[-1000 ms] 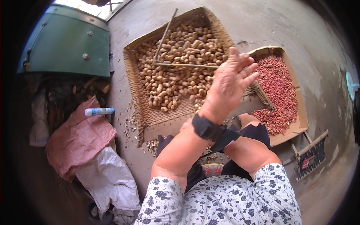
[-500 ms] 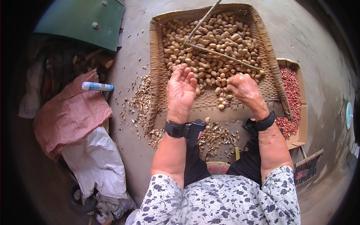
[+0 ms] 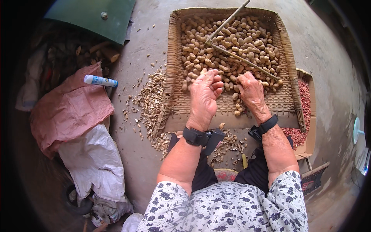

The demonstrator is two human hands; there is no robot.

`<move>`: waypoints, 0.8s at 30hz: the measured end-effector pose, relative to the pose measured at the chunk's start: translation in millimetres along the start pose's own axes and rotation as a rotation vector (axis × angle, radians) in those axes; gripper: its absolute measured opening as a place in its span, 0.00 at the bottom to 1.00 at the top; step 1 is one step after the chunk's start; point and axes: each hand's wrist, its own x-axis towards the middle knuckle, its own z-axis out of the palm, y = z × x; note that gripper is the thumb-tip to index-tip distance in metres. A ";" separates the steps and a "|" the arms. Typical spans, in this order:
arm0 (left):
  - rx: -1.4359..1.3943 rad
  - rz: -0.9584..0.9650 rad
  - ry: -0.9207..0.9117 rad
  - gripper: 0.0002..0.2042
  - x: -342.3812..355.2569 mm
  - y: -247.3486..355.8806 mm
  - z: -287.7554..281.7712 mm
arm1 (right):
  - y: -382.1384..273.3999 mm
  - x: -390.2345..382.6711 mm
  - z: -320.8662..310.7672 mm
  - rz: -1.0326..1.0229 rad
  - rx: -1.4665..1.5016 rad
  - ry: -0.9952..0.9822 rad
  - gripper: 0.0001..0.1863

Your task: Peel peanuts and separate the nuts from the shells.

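A shallow woven basket (image 3: 172, 58) holds a heap of unshelled peanuts (image 3: 235, 42). Over its near part is my left hand (image 3: 205, 96), palm turned inward and fingers curled closed; whatever they hold is hidden. My right hand (image 3: 253, 94) reaches to the near edge of the heap, its fingers bent together against the peanuts. What lies between those fingertips I cannot make out. A few loose peanuts (image 3: 237, 113) lie on the weave between my hands. Across the heap rests a thin bent stick (image 3: 239, 58).
Broken shells (image 3: 151, 98) litter the floor left of the basket and between my legs. On the right, a cardboard box (image 3: 310, 133) holds red shelled peanuts (image 3: 304, 98). A pink sack (image 3: 73, 108), a white sack (image 3: 94, 154) and a blue-white spray can (image 3: 101, 81) lie at left.
My left hand has moved right, and its spread fingers have curled closed. The right hand has turned fingers-down onto the peanuts. The basket appears shifted right in view.
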 end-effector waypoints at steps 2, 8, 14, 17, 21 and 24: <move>0.088 -0.013 -0.021 0.09 1.2 -3.9 3.1 | -1.8 1.0 -1.9 0.011 0.035 0.001 0.06; 0.293 0.074 -0.022 0.10 -0.8 -23.2 10.7 | -19.2 4.1 -25.9 0.095 0.504 0.064 0.06; 0.315 0.106 -0.147 0.09 -2.4 -28.3 14.8 | -34.4 0.9 -29.2 0.049 0.607 0.100 0.07; 0.201 0.089 -0.149 0.07 -3.3 -22.6 18.2 | -38.4 3.6 -35.8 0.065 0.636 0.124 0.07; 0.171 0.044 -0.162 0.06 -2.0 -20.4 21.1 | -40.3 5.3 -41.4 0.130 0.699 0.123 0.06; 0.170 0.087 -0.148 0.06 0.6 -23.5 20.8 | -42.6 6.4 -40.0 0.215 0.777 0.136 0.04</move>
